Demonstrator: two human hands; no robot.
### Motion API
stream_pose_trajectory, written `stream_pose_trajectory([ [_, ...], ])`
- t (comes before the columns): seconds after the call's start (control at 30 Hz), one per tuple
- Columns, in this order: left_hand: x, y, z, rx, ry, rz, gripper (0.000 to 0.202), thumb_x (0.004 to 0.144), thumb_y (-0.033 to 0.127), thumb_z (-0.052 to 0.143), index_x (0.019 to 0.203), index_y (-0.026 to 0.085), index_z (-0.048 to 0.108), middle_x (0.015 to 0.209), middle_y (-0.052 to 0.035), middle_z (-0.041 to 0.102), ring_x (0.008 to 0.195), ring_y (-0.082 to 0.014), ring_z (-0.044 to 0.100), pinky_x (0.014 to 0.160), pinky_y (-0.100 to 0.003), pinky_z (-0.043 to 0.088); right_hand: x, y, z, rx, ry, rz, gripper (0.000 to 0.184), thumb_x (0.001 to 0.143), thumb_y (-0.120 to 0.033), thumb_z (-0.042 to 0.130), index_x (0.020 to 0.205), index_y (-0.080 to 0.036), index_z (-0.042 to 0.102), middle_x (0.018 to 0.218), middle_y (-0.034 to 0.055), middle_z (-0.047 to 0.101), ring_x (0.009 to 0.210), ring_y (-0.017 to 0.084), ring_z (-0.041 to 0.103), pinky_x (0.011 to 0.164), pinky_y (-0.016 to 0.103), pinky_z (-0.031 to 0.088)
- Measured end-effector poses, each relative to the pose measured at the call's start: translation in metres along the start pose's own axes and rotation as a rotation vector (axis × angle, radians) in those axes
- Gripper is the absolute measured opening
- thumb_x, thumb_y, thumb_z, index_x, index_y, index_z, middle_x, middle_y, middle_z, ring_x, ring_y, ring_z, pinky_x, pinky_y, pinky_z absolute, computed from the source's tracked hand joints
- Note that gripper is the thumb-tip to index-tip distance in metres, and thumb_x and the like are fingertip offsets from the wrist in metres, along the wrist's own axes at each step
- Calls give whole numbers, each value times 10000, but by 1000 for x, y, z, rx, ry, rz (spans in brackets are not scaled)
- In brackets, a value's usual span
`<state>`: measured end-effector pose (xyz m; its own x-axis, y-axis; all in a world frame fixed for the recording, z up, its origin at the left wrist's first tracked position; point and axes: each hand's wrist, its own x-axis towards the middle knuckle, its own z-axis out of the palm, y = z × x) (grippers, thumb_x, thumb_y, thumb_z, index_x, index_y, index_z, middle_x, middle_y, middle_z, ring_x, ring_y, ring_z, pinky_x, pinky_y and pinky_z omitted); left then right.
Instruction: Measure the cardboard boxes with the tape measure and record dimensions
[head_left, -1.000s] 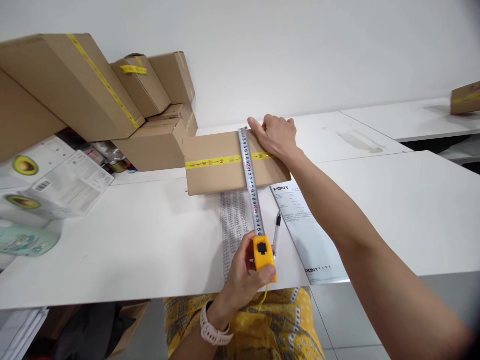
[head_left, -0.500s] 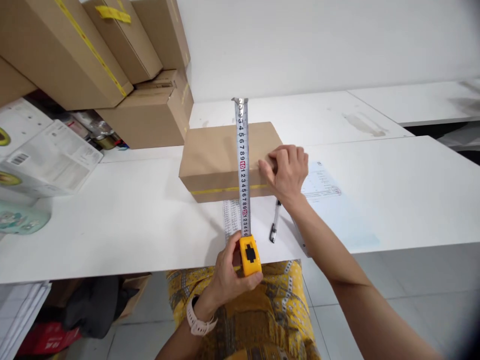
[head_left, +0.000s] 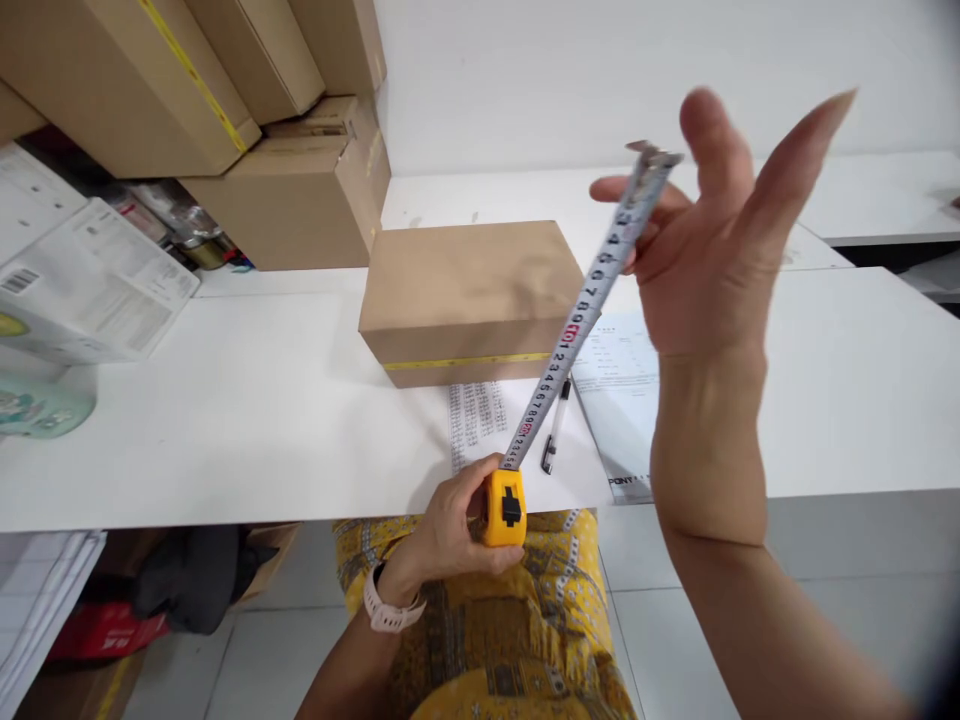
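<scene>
My left hand (head_left: 457, 525) grips the yellow case of a tape measure (head_left: 507, 508) at the table's front edge. From the case the silver blade (head_left: 570, 335) runs out up and to the right, past the front right corner of a closed cardboard box (head_left: 465, 280). My right hand (head_left: 709, 220) is raised at the right with its fingers spread. The blade's hooked end crosses in front of some of its fingers; whether they touch it I cannot tell. Under and in front of the box lies a printed sheet (head_left: 480, 425), with a pen (head_left: 556, 425) to its right.
Larger cardboard boxes (head_left: 292, 215) are stacked at the back left against the wall. A white carton (head_left: 97, 285) and a mint-green container (head_left: 45, 405) stand at the left. A printed document (head_left: 622, 400) lies right of the pen, on the white table (head_left: 225, 430).
My right hand has left the cardboard box, risen and moved right, its fingers now spread. The blade has swung from upright to slanting right, off the box's middle. My left hand keeps its hold.
</scene>
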<state>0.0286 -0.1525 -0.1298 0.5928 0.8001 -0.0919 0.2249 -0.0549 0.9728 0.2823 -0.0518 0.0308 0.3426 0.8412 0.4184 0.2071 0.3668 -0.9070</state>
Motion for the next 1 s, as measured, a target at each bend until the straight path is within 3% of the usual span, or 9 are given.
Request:
stream_pose_trajectory([
  [0.1, 0, 1, -2, 22, -23, 26, 853, 627, 390, 886, 1400, 213, 575, 1204, -114, 673, 989, -272, 660, 835, -377, 582, 0, -16, -3, -59, -24, -135, 357, 985, -568, 435, 1184, -446, 706, 1246, 28, 714, 880, 275, 739, 571, 418, 530],
  [0.2, -1, -1, -3, 40, -32, 55, 842, 629, 383, 900, 1393, 222, 583, 1300, -133, 654, 1140, -326, 640, 975, -446, 552, -16, -21, -6, -92, 85, -218, 185, 945, -524, 554, 948, -485, 735, 1016, 23, 757, 689, 269, 690, 469, 433, 459],
  [0.33, -3, 2, 0, -27, -51, 7, 943, 653, 347, 902, 1483, 254, 466, 1301, -123, 654, 1096, -295, 665, 975, -441, 555, -53, -11, -7, -80, 173, -228, 168, 945, -532, 613, 878, -455, 745, 784, 11, 727, 577, 237, 665, 391, 408, 406],
  [0.4, -3, 3, 3, -104, -36, -30, 1060, 653, 326, 907, 1547, 260, 340, 1284, -121, 660, 1016, -259, 688, 901, -396, 579, -79, 3, -1, -22, 95, -204, 104, 941, -455, 669, 890, -427, 755, 618, -20, 673, 492, 199, 627, 366, 366, 402],
  [0.5, -3, 1, 8, -142, 17, -48, 1078, 649, 316, 919, 1528, 248, 298, 1284, -132, 662, 1023, -257, 698, 911, -393, 579, -123, 29, 10, -78, -102, -177, 168, 948, -304, 666, 1026, -425, 753, 749, -33, 765, 529, 174, 670, 407, 346, 501],
  [0.67, -5, -15, 17, -83, 98, 35, 929, 622, 369, 940, 1371, 232, 408, 1316, -140, 637, 1155, -306, 677, 964, -437, 584, -166, 77, 12, -495, -106, -540, 193, 939, -157, 632, 1035, -289, 735, 575, -55, 657, 440, 116, 557, 448, 268, 454],
  [0.8, -6, -14, 11, 76, 232, 166, 856, 671, 396, 913, 1359, 229, 431, 1243, -121, 660, 1072, -275, 706, 892, -410, 616, -165, 112, -4, -789, 53, -248, 201, 991, -360, 599, 999, -183, 694, 596, -28, 633, 488, 113, 556, 517, 256, 411],
  [0.9, 7, 14, -19, 310, 476, 486, 894, 688, 434, 908, 1412, 215, 431, 1293, -138, 625, 1154, -301, 676, 967, -456, 588, -160, 126, -11, -975, -94, 46, 460, 948, -584, 588, 1131, -168, 662, 634, -7, 641, 583, 177, 614, 554, 277, 362],
  [1.0, 40, 58, -67, 569, 683, 759, 921, 709, 428, 916, 1463, 223, 431, 1337, -119, 595, 1151, -294, 674, 913, -430, 610, -160, 128, -11, -1055, -211, 171, 467, 954, -544, 566, 1242, -181, 623, 722, 22, 686, 686, 222, 646, 601, 293, 346],
])
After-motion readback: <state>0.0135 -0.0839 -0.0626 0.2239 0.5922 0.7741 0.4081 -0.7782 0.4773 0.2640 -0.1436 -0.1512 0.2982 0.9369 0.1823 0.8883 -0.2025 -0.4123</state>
